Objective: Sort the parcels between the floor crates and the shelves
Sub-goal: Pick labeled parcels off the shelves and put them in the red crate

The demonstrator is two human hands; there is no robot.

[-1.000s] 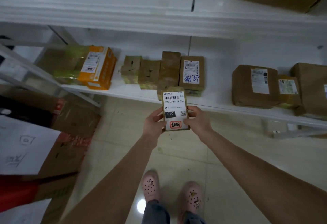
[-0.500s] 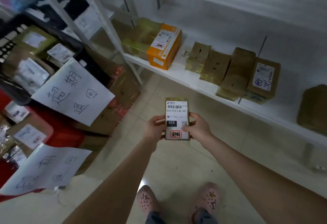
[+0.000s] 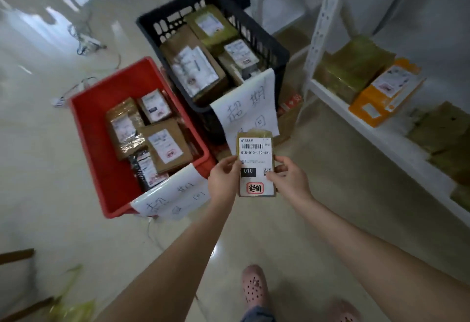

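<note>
I hold a small brown parcel (image 3: 255,166) with a white barcode label and a red stamp, upright in front of me. My left hand (image 3: 223,182) grips its left edge and my right hand (image 3: 290,180) grips its right edge. A red crate (image 3: 89,133) with several labelled parcels stands on the floor to the left. A black crate (image 3: 269,39), also full of parcels, stands behind it. Each crate has a handwritten paper sign on its near rim. The white shelf (image 3: 381,138) with brown and orange parcels runs along the right.
A white shelf upright (image 3: 323,21) stands between the black crate and the shelf. Cables (image 3: 84,42) lie on the shiny floor at the far left. My feet in pink clogs (image 3: 254,286) are below. Wooden pieces (image 3: 17,255) sit at the lower left.
My view has swung left, from the shelf to the two floor crates. The parcel stays held in both hands in front of me.
</note>
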